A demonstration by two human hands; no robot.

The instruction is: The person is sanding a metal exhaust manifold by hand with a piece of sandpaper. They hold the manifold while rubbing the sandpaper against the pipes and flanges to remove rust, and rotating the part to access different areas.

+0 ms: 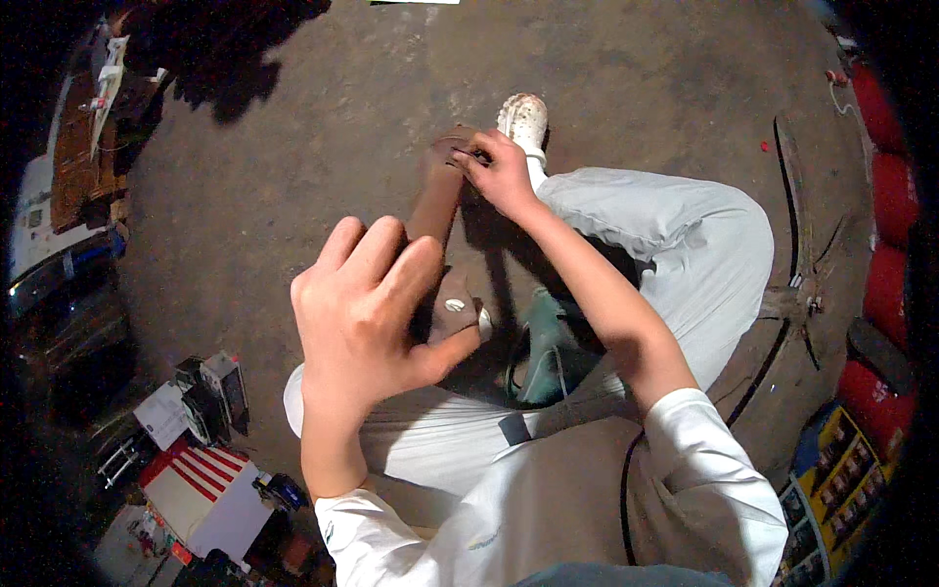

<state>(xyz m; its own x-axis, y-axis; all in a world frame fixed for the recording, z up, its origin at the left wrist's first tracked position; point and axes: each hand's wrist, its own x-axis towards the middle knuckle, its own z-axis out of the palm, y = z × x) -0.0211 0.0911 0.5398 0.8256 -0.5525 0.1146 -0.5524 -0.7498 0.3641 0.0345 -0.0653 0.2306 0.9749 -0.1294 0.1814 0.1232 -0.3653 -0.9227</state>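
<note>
A long, smooth brown piece (440, 207) slants away from me above the floor; its kind does not show. My left hand (364, 308) curls over its near part from the left, thumb stretched to the right, fingertips hidden beneath. Between forefinger and thumb shows a brown patch (450, 288) with a small white oval mark. At the far end, my right hand (497, 168) is closed in a pinch against the brown piece. Something small and dark shows at its fingertips, too small to name. A green object (544, 350) with a thin cord lies between my legs.
My pale trousers (675, 220) and white shoe (524, 119) flank the right hand. Boxes, one red-and-white striped (201, 484), stand at lower left. A dark wooden frame (794, 225) lies at right beside red objects (885, 196). Brown floor (323, 117) stretches ahead.
</note>
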